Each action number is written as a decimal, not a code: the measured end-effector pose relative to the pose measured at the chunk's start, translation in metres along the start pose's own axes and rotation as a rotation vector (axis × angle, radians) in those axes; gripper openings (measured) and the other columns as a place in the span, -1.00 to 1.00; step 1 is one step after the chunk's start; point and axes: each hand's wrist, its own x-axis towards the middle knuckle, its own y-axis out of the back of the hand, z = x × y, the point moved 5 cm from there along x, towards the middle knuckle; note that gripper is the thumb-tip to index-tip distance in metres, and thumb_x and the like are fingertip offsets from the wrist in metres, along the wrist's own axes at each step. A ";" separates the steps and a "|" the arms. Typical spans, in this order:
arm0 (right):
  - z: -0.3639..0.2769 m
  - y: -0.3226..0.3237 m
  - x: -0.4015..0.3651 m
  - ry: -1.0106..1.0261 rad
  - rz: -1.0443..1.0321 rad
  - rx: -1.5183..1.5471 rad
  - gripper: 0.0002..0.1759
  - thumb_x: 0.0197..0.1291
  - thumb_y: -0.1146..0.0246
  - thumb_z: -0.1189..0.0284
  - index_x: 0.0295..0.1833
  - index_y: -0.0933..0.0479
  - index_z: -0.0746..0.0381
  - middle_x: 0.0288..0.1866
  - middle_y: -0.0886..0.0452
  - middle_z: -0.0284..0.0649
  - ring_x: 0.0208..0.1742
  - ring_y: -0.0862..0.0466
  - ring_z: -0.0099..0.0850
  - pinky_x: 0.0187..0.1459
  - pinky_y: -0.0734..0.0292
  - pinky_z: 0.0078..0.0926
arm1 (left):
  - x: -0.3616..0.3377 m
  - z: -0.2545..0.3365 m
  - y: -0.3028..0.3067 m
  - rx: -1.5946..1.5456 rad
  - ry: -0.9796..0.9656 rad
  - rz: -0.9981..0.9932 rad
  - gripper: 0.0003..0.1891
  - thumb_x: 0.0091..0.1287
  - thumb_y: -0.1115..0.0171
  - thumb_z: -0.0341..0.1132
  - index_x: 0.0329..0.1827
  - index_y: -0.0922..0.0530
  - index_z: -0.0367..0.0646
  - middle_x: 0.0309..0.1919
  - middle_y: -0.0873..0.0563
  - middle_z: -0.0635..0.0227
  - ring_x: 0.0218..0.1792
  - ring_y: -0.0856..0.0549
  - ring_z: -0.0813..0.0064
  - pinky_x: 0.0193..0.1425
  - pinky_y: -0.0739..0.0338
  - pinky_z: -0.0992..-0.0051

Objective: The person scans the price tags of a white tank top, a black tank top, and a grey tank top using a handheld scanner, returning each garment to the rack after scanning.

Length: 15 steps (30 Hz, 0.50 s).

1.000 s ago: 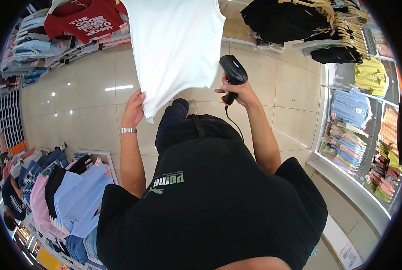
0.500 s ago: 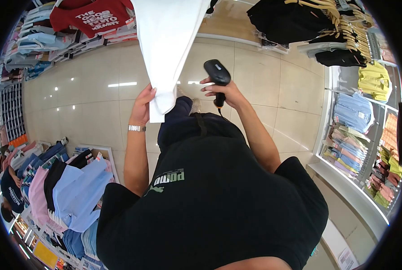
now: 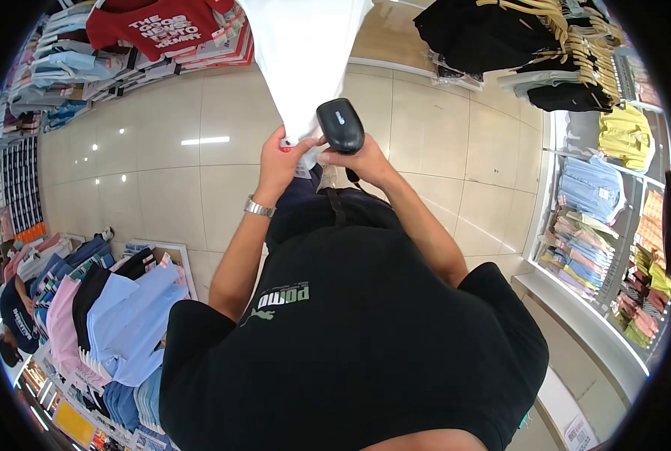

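Observation:
A white garment [image 3: 303,64] hangs down from the top of the view and narrows toward my hands. My left hand [image 3: 281,159], with a metal watch at its wrist, grips the garment's lower end, where a tag with a bit of red [image 3: 286,149] shows. In my right hand [image 3: 362,161] is a black handheld scanner [image 3: 341,126], its head close beside the garment's end. The fingertips of my right hand are near the garment and my left fingers; whether they touch it is hard to tell.
Folded shirts [image 3: 136,319] lie on a display at lower left, near another person [image 3: 18,316]. A red shirt [image 3: 163,28] is at upper left. Black garments [image 3: 486,34] hang at upper right, and shelves of clothes [image 3: 587,188] stand on the right.
My left hand has moved right with the garment's end. The scanner in my right hand has shifted left and turned, so both hands are now close together. A tag with red has come into view.

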 end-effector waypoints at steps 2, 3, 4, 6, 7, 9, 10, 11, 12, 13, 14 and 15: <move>0.002 -0.006 -0.001 0.056 -0.030 -0.013 -0.63 0.16 -0.51 0.48 0.06 -0.63 0.31 -0.08 -0.73 -0.26 -0.08 -0.70 -0.49 0.01 -0.64 -0.44 | 0.003 -0.007 -0.007 0.040 -0.034 0.032 -0.71 0.47 -0.33 -0.23 0.04 -0.60 -0.29 -0.18 -0.76 0.41 -0.22 -0.69 0.72 -0.16 -0.57 0.62; 0.006 -0.004 -0.001 0.039 -0.011 -0.043 -0.63 0.15 -0.52 0.48 0.05 -0.63 0.31 -0.10 -0.72 -0.28 -0.10 -0.69 -0.49 0.00 -0.64 -0.44 | 0.008 -0.018 -0.005 0.050 0.007 0.023 -0.71 0.49 -0.30 -0.22 0.05 -0.60 -0.30 -0.18 -0.76 0.41 -0.22 -0.69 0.72 -0.16 -0.57 0.63; 0.010 -0.003 -0.001 0.020 0.007 -0.073 -0.63 0.14 -0.53 0.47 0.04 -0.64 0.30 -0.12 -0.72 -0.29 -0.12 -0.69 -0.50 -0.02 -0.63 -0.45 | 0.012 -0.026 -0.001 0.060 0.050 0.015 -0.70 0.50 -0.28 -0.22 0.07 -0.60 -0.30 -0.18 -0.75 0.41 -0.22 -0.68 0.72 -0.17 -0.57 0.63; 0.013 -0.001 0.000 0.001 0.055 -0.111 -0.63 0.09 -0.55 0.46 0.01 -0.64 0.31 -0.15 -0.73 -0.29 -0.14 -0.68 -0.51 -0.04 -0.62 -0.46 | 0.011 -0.028 -0.002 -0.024 0.107 -0.025 -0.70 0.53 -0.23 -0.22 0.09 -0.60 -0.32 -0.16 -0.75 0.40 -0.22 -0.68 0.72 -0.17 -0.58 0.64; 0.012 0.001 0.000 -0.003 0.086 -0.122 -0.62 0.07 -0.56 0.46 -0.01 -0.65 0.31 -0.16 -0.73 -0.28 -0.16 -0.68 -0.51 -0.06 -0.62 -0.46 | 0.004 -0.013 -0.011 -0.119 0.124 -0.057 -0.70 0.54 -0.21 -0.23 0.10 -0.59 -0.32 -0.15 -0.74 0.39 -0.22 -0.68 0.71 -0.17 -0.59 0.64; 0.009 0.005 0.000 -0.017 0.128 -0.122 -0.63 0.04 -0.57 0.45 -0.05 -0.65 0.32 -0.19 -0.74 -0.28 -0.17 -0.68 -0.52 -0.08 -0.61 -0.47 | -0.001 -0.008 -0.016 -0.180 0.158 -0.128 -0.71 0.55 -0.19 -0.24 0.11 -0.58 -0.31 -0.13 -0.74 0.38 -0.19 -0.69 0.70 -0.15 -0.62 0.61; 0.008 0.007 0.000 -0.027 0.138 -0.113 -0.65 0.05 -0.56 0.46 -0.07 -0.66 0.32 -0.20 -0.74 -0.28 -0.17 -0.69 -0.52 -0.08 -0.61 -0.47 | 0.000 -0.009 -0.012 -0.145 0.173 -0.168 -0.73 0.55 -0.19 -0.25 0.10 -0.57 -0.30 -0.11 -0.73 0.38 -0.17 -0.71 0.68 -0.13 -0.64 0.58; 0.006 0.008 0.000 -0.034 0.149 -0.104 -0.67 0.06 -0.56 0.46 -0.08 -0.66 0.32 -0.22 -0.73 -0.28 -0.18 -0.69 -0.52 -0.08 -0.61 -0.47 | 0.001 -0.010 -0.011 -0.109 0.185 -0.209 -0.74 0.55 -0.19 -0.26 0.10 -0.57 -0.28 -0.10 -0.73 0.38 -0.14 -0.72 0.67 -0.12 -0.67 0.55; 0.004 0.008 -0.001 -0.032 0.161 -0.077 -0.68 0.08 -0.55 0.44 -0.08 -0.66 0.32 -0.21 -0.74 -0.28 -0.18 -0.69 -0.52 -0.08 -0.60 -0.48 | 0.001 -0.005 -0.013 -0.095 0.193 -0.224 -0.73 0.54 -0.19 -0.27 0.11 -0.56 -0.29 -0.07 -0.73 0.37 -0.12 -0.72 0.65 -0.11 -0.68 0.54; 0.004 0.009 -0.001 -0.035 0.159 -0.063 -0.68 0.09 -0.55 0.43 -0.08 -0.67 0.32 -0.21 -0.74 -0.27 -0.18 -0.69 -0.53 -0.08 -0.60 -0.48 | 0.001 0.003 -0.016 -0.080 0.200 -0.238 -0.73 0.54 -0.19 -0.28 0.13 -0.55 -0.30 -0.05 -0.72 0.35 -0.10 -0.73 0.64 -0.09 -0.70 0.53; 0.005 0.009 0.000 -0.039 0.157 -0.049 -0.68 0.09 -0.55 0.43 -0.07 -0.67 0.32 -0.20 -0.74 -0.27 -0.17 -0.69 -0.53 -0.08 -0.60 -0.48 | 0.001 0.007 -0.017 -0.066 0.207 -0.252 -0.72 0.53 -0.19 -0.29 0.15 -0.55 -0.31 -0.02 -0.72 0.33 -0.08 -0.73 0.63 -0.08 -0.72 0.52; 0.007 0.010 0.000 -0.043 0.155 -0.035 -0.68 0.09 -0.55 0.43 -0.07 -0.67 0.32 -0.20 -0.74 -0.27 -0.17 -0.68 -0.53 -0.08 -0.60 -0.48 | 0.002 0.007 -0.017 -0.056 0.210 -0.255 -0.70 0.53 -0.19 -0.29 0.18 -0.53 -0.31 0.00 -0.72 0.31 -0.07 -0.74 0.60 -0.08 -0.73 0.52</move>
